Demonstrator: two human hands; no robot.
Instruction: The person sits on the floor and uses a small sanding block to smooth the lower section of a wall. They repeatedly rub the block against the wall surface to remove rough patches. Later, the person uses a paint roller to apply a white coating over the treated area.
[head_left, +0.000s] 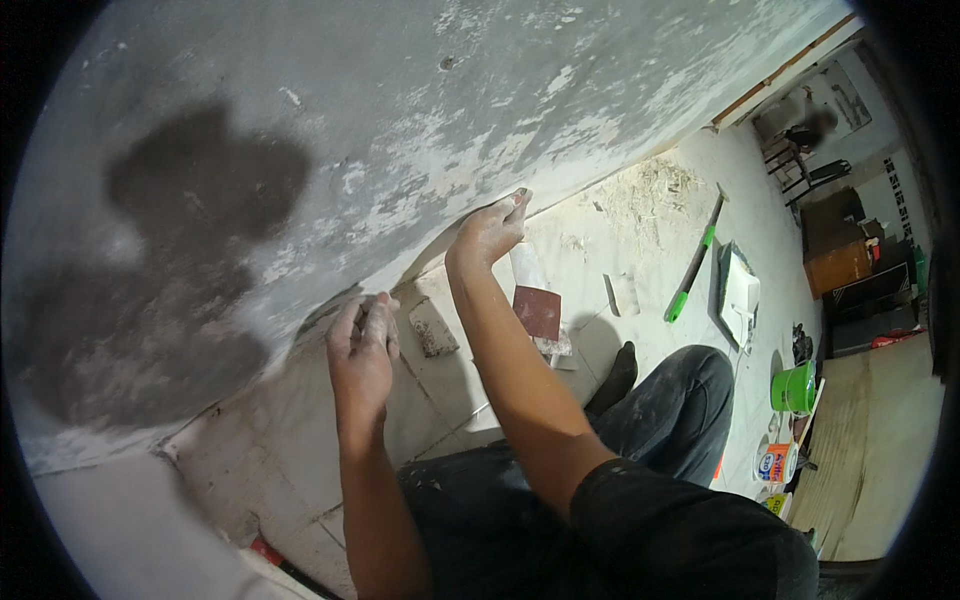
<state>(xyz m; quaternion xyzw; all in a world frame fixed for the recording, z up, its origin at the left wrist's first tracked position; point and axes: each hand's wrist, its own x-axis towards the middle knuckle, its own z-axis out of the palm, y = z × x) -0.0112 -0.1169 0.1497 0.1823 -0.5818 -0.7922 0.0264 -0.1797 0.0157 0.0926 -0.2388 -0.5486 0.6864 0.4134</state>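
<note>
My left hand (365, 345) is at the foot of the patchy grey wall (440, 120), fingers curled and drawn together. My right hand (490, 228), dusted white, is higher and further right along the wall's base, fingers bent and close together. I cannot make out whether either holds anything. Below my right hand on the tiled floor lie a white strip (524, 262) and a dark red sheet, apparently sandpaper, (537, 312). A speckled block (433, 328) lies between my forearms.
A green-handled tool (690, 275), white tray (737, 298) and small pale blade (622, 295) lie rightward; a green bucket (793, 387) and tub (776, 462) stand beyond my bent knee. A red-handled tool (270, 552) is lower left. Furniture (840, 268) and a dark figure (805, 135) are farther back.
</note>
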